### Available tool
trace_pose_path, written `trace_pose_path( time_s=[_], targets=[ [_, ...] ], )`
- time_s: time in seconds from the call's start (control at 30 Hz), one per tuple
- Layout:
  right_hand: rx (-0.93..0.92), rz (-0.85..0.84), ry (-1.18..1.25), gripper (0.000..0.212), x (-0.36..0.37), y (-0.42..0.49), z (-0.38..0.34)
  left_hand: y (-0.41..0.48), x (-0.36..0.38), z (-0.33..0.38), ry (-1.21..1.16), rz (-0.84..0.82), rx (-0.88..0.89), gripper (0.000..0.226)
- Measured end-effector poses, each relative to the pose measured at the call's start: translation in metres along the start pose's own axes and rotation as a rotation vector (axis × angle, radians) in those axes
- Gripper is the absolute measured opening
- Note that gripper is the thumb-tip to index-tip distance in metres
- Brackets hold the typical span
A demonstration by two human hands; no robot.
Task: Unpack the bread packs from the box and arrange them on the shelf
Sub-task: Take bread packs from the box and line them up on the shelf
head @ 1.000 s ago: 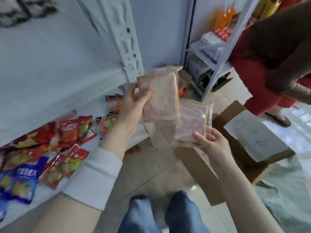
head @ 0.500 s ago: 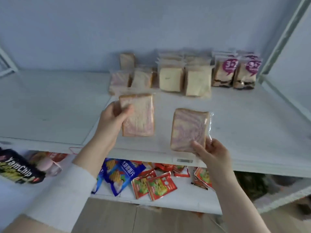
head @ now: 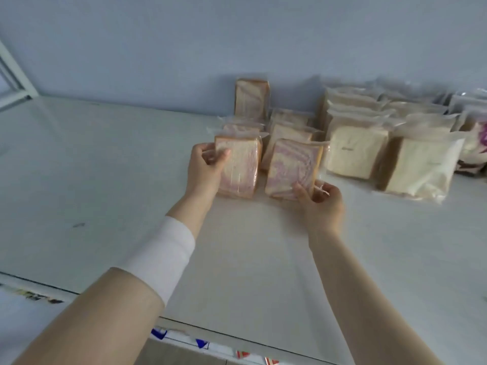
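My left hand (head: 205, 167) grips the left edge of a pink-swirled bread pack (head: 241, 167) that stands upright on the white shelf (head: 105, 180). My right hand (head: 320, 201) pinches the lower right corner of a second swirled bread pack (head: 291, 167), which leans back beside the first. Both packs sit in front of a short row of similar swirled packs (head: 251, 100). The box is out of view.
Plain white bread packs (head: 354, 154) stand in rows to the right, with purple-labelled packs (head: 477, 143) at the far right edge. The blue wall is close behind them. A metal upright (head: 13, 75) stands at the far left. Snack packets (head: 245, 354) show below the shelf's front edge.
Both hands have moved forward from near the shelf's front edge and brought the two swirled packs down onto the shelf in front of the back row. The view has moved closer.
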State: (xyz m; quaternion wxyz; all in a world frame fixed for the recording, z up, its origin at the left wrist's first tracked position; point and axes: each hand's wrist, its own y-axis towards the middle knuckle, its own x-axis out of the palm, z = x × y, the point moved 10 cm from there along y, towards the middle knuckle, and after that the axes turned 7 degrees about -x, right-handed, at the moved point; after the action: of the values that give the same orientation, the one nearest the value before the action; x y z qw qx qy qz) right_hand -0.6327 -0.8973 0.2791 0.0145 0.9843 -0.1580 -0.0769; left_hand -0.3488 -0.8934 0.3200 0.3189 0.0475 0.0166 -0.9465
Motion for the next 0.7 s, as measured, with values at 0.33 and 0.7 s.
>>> trace_pose_path(
  time_s=[0.33,0.7],
  targets=[
    [-0.07,0.056,-0.422,0.056,0.003,-0.004,-0.02,0.007,0.007,0.003,0.281,0.087,-0.05,0.059],
    [-0.271,0.126,-0.906,0.057,-0.129,-0.074,-0.052,-0.184,0.128,0.086,0.882,-0.418,0.919,0.042]
  ],
)
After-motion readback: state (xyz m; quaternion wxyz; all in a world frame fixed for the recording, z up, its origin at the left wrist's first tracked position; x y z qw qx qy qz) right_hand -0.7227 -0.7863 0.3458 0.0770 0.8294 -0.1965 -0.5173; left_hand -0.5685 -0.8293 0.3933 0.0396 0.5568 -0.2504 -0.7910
